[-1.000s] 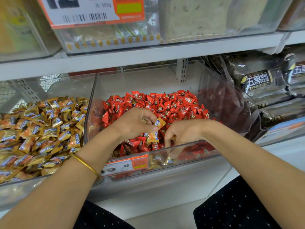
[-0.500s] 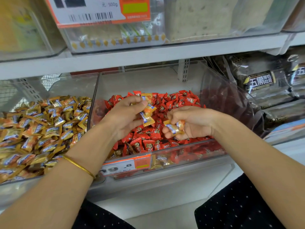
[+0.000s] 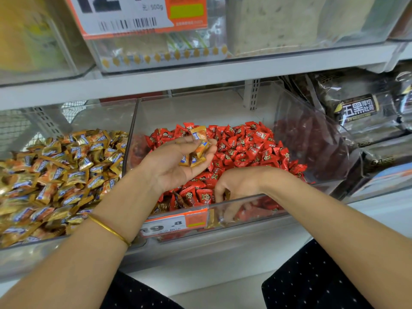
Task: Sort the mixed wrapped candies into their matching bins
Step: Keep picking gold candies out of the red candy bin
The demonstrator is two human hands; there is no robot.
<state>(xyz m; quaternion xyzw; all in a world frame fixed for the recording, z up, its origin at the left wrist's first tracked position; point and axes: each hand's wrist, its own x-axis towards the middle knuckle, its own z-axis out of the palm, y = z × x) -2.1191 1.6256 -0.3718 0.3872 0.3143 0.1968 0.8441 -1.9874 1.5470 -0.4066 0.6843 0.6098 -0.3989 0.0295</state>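
L hand: palm up, over centre bin, fingers curled round a small bunch of gold-wrapped candies. Bunch is stacked, long axis approx. up-down in view, top leaning slightly R. Topmost piece sticks up past the fingertips. Blue label patches show on the lowest pieces, facing camera.

R hand: knuckles up, fingers pointing down, dug into red candies at front of same bin, just behind front wall. Fingertips buried and blurred through the wall, so cannot tell if they pinch anything.

Red candies fill centre bin, lying every which way, no common axis. A few brownish pieces sit among the red near front L.

L bin, touching centre bin: gold pile, same wrapper as bunch in L hand, pieces in mixed directions.

Misc.: orange price tag on centre bin front; gold bangle on L wrist; dark packets to R.
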